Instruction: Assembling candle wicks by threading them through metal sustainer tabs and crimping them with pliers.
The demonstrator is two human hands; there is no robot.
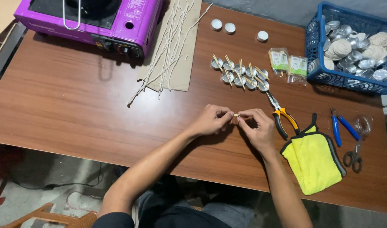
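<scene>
Small metal piece [237,115] pinched between fingertips of both hands, low over surface [75,109]. Left hand [210,120] grip closed on its left end, right hand [257,126] grip closed on its right end. Long axis seen running left-right between hands. Pliers [282,116] lying just beside right hand; tealight cups [240,74] set beyond, farther up surface.

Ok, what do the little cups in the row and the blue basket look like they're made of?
The little cups look like thin bare metal, probably aluminium: silvery and shiny, catching the light. The blue basket looks like moulded plastic: uniform blue colour with an open lattice wall. The table shows a reddish wood grain, possibly laminate.
</scene>
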